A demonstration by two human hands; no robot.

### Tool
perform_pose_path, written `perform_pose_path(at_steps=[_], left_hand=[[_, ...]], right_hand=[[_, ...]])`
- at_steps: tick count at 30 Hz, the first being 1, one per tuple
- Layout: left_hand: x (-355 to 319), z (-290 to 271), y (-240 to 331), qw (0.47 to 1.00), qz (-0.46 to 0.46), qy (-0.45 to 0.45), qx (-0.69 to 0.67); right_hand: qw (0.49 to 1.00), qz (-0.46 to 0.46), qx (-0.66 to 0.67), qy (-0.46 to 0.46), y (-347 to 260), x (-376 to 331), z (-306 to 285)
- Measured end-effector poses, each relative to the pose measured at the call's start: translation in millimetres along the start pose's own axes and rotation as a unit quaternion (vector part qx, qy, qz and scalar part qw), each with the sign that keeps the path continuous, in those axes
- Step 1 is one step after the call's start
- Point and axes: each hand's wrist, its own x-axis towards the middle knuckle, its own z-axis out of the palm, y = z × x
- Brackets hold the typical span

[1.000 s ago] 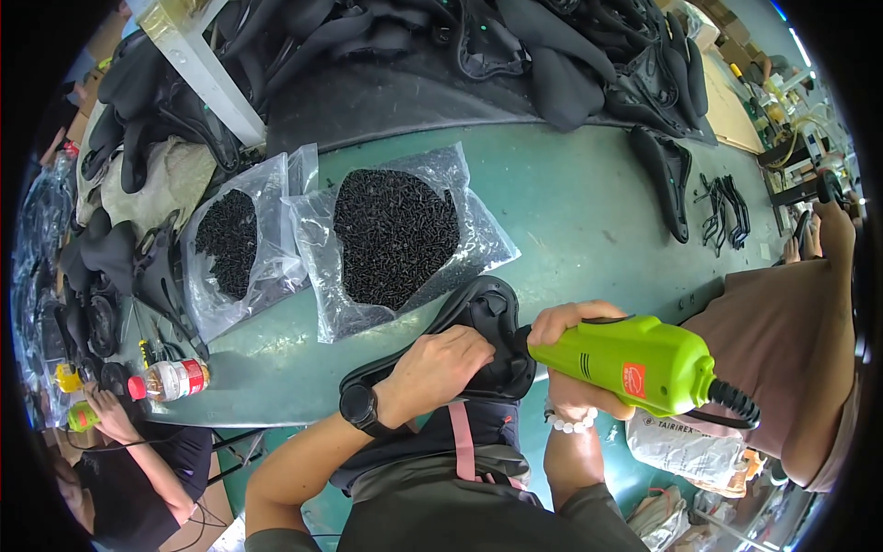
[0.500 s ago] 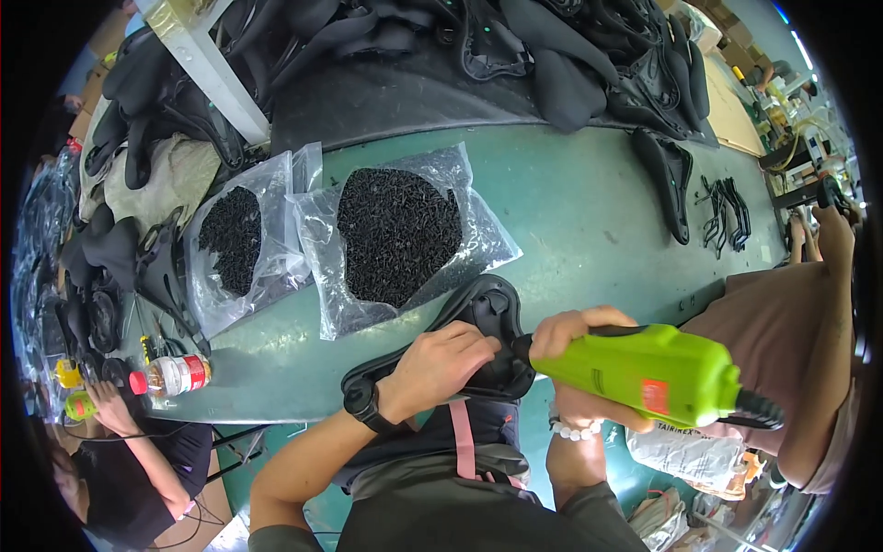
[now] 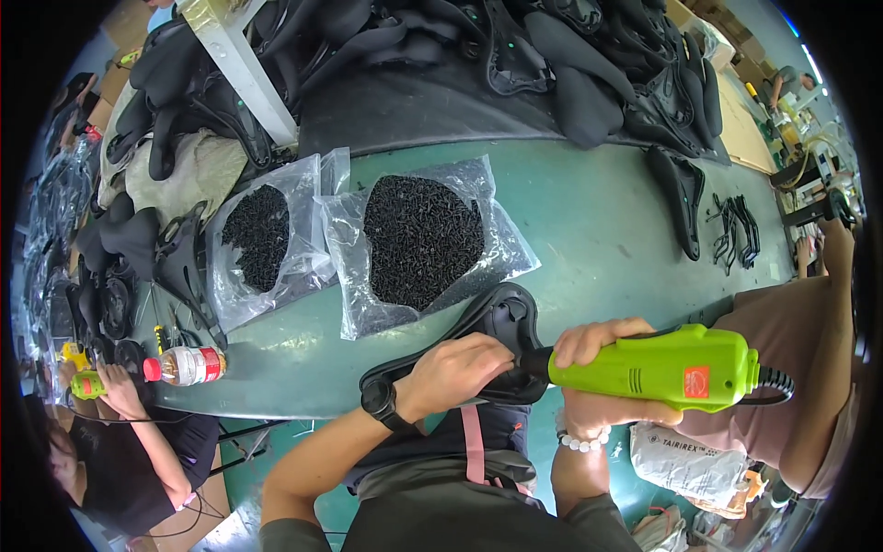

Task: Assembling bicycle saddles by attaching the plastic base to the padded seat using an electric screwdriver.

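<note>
Bright, even light here, cool in tone, with a bluish-white strip light (image 3: 813, 65) glaring near the upper right rim. A pale sheen spreads across the green tabletop (image 3: 598, 221), and look at those clear plastic bags (image 3: 508, 250), sparkling with small white highlights! The saddle pile (image 3: 589, 103) drinks it in, dark folds losing detail. Shadows are soft. The lime-green power tool (image 3: 658, 368) comes through crisp. Out wide, the fisheye bows the tabletop's front edge, the background stretches and softens, and the corners drop to black.
</note>
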Motion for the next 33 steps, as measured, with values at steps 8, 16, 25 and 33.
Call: perform_pose_path(at_steps=[8, 16, 25, 33], left_hand=[[39, -74, -73, 0.921, -0.136, 0.086, 0.356], [35, -80, -106, 0.916, -0.145, 0.067, 0.367], [38, -78, -78, 0.936, -0.112, 0.091, 0.322], [12, 6, 5, 0.996, -0.032, -0.072, 0.028]], right_hand=[[0.996, -0.065, -0.051, -0.027, -15, 16, -6], [0.994, -0.093, -0.045, -0.04, 8, 36, -10], [0.995, -0.03, -0.098, -0.014, 32, 54, -3], [0.993, 0.044, -0.113, -0.012, 45, 60, -5]])
